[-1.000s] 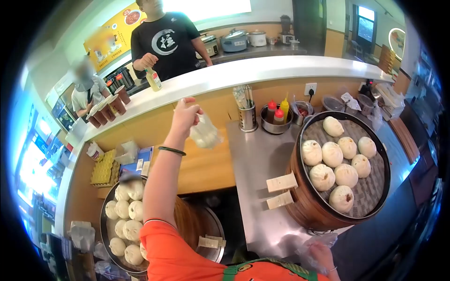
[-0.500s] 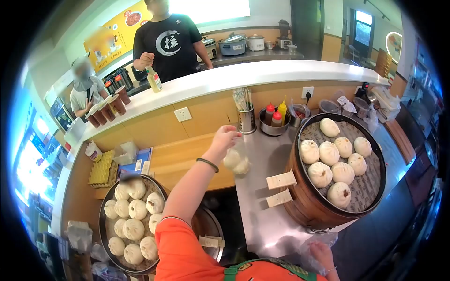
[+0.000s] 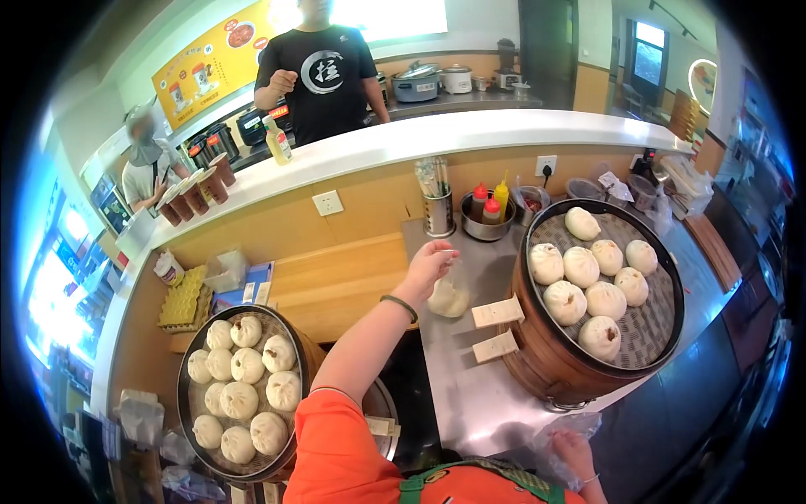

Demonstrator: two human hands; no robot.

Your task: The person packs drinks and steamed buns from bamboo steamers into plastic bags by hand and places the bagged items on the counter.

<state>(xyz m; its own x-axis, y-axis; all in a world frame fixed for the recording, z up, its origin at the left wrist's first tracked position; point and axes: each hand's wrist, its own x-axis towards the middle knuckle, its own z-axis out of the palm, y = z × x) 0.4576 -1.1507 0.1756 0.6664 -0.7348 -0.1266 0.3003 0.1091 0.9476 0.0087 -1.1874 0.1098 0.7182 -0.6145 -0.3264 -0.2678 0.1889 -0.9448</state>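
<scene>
My left hand is closed, pinching the top of a clear plastic bag. The bag hangs over the steel counter with pale buns in it; how many I cannot tell. To its right stands a round bamboo steamer holding several white buns, with two wooden tags on its side. Low at the front, my right hand is closed on another clear plastic bag, thin and crumpled. A second steamer, full of buns, is left of my left arm.
Behind the counter are a utensil holder and a bowl with sauce bottles. On the raised white ledge stand a bottle and several brown cups. A person in a black shirt stands beyond; another person is farther left.
My left hand has moved right with the bag of buns, nearer the right steamer's tags. The person in black has shifted right and raised a hand away from the bottle. My right hand stays low.
</scene>
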